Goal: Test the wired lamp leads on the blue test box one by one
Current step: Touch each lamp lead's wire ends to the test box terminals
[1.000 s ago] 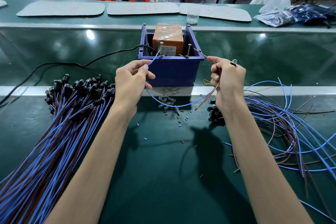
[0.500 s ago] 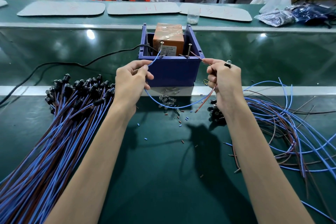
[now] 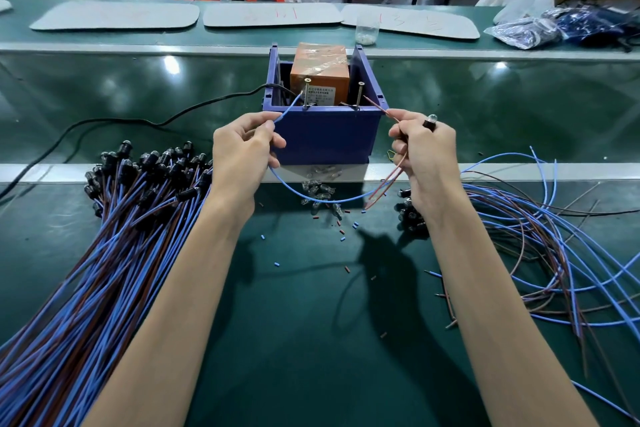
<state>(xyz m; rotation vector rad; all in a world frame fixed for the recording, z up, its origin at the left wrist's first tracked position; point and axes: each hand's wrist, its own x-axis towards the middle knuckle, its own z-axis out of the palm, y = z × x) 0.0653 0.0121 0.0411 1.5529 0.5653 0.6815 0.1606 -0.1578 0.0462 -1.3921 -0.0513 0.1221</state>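
Note:
The blue test box (image 3: 325,135) stands at the bench's middle, an orange block (image 3: 320,74) inside and two upright screws (image 3: 307,94) on its front rim. My left hand (image 3: 242,156) pinches the blue lead (image 3: 289,106), whose bare tip points at the left screw. My right hand (image 3: 426,156) pinches the brown lead (image 3: 375,106), tip close to the right screw (image 3: 360,95), and also holds the small lamp (image 3: 431,121) between its fingers. The blue wire sags in a loop between both hands. Whether the tips touch the screws cannot be made out.
A thick bundle of blue and brown lamp leads (image 3: 104,253) lies on the left. Loose leads (image 3: 540,253) sprawl on the right. Small bulbs (image 3: 318,191) and bits of insulation lie in front of the box. A black cable (image 3: 138,121) runs left from the box.
My right hand has drawn back a little toward the right, so the brown lead's tip is further from the right screw. My left hand barely moved.

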